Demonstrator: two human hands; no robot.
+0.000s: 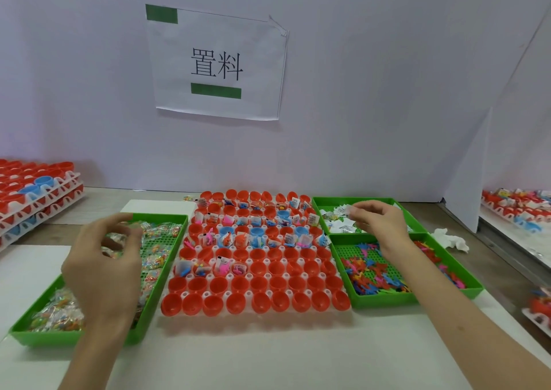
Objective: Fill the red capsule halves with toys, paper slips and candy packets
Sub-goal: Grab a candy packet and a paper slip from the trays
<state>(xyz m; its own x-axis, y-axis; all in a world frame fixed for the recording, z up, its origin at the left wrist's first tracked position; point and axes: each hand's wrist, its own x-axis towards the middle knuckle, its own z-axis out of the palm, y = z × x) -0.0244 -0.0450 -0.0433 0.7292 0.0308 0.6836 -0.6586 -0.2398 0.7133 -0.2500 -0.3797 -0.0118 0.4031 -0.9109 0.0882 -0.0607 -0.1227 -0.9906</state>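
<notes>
Trays: three green plastic trays with perforated floors flank one white grid tray at the middle of the worktop.
Capsules: the red capsule halves are glossy round cups, open side up, nine in the nearest row; a few blue halves sit among them towards 12 o'clock.
Filled cups: the rows towards 12 o'clock hold bright bits and white tags, as do four cups at 9 o'clock in the third row from the near edge.
Candy tray: at 9 o'clock of the grid, strewn with clear crinkly candy packets.
Slip tray: at 2 o'clock, with folded white paper slips.
Toy tray: at 4 o'clock, with small flat toys in pink, blue, orange and yellow.
Left hand: over the candy tray, fingers curled, thumb and fingertips close on one candy packet.
Right hand: over the slip tray, fingers pinching one paper slip.
Stack: at 10 o'clock, three tiers of capsule trays.
Sign: one white sheet at 12 o'clock, on the wall.
</notes>
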